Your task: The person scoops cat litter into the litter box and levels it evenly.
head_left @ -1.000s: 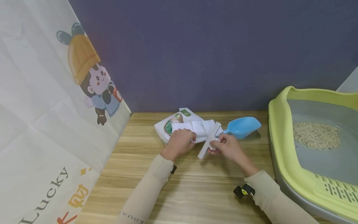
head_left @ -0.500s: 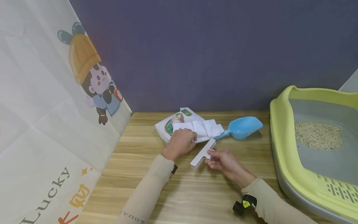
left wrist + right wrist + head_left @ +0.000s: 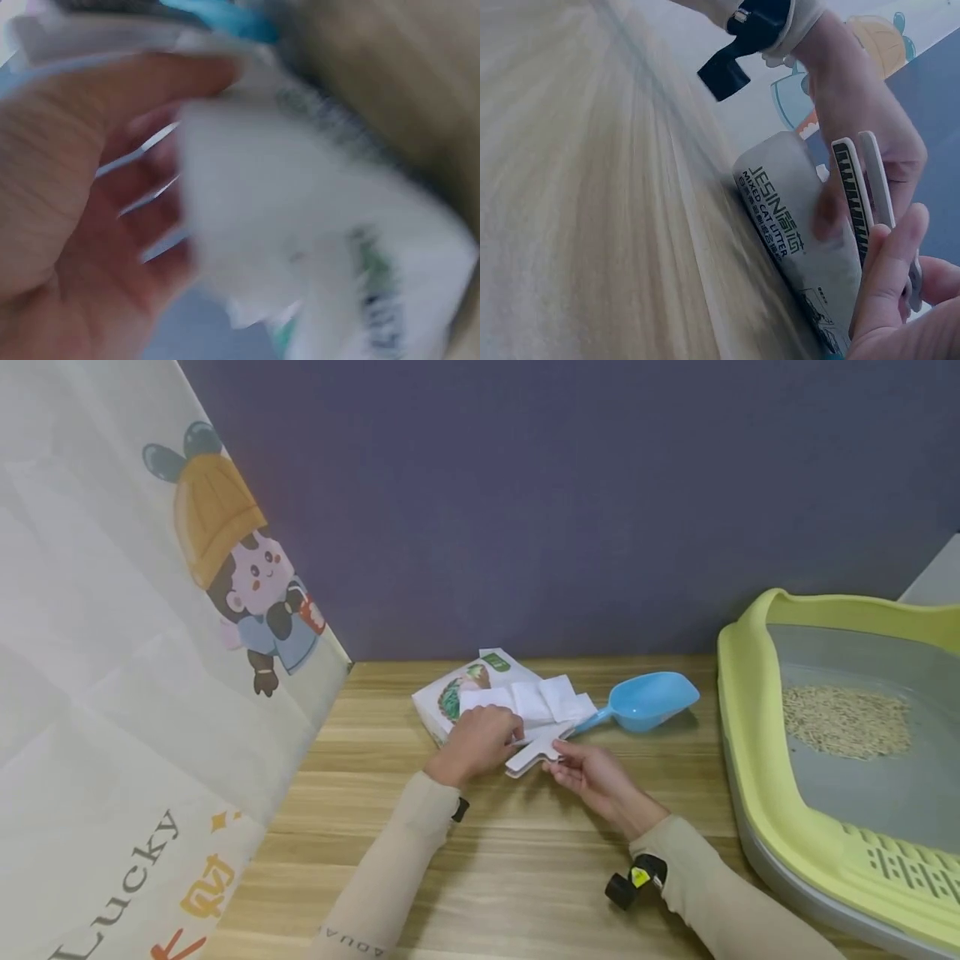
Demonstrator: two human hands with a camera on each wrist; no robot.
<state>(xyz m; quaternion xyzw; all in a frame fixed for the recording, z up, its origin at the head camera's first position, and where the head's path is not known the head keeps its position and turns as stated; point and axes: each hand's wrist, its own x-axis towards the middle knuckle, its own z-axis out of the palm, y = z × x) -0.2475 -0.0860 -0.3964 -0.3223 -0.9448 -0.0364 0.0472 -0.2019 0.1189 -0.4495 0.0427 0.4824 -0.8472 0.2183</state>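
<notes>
A white bag of cat litter [image 3: 444,700], its top folded over, lies against the back wall. My left hand [image 3: 480,739] pinches the folded edge between thumb and fingers; the left wrist view shows the blurred white bag [image 3: 255,180] filling the grip. My right hand [image 3: 600,781] pinches a white sealing clip [image 3: 532,755] by its handle, just right of the left hand and at the bag's front edge. From the right wrist view, the two long bars of the clip [image 3: 853,187] stand apart, teeth showing on one, close to the left fingers.
A blue scoop [image 3: 648,702] lies right of the bag, its handle reaching the bag's folded end. Farther right stands a yellow-green and grey litter box [image 3: 757,760] with litter pellets [image 3: 847,722] inside. A dark wall [image 3: 570,510] closes the back, a printed white sheet [image 3: 97,635] the left.
The right hand first drew the clip down and away from the bag, turning it, then brought it back up to the folded edge. The left hand has kept its hold on the bag.
</notes>
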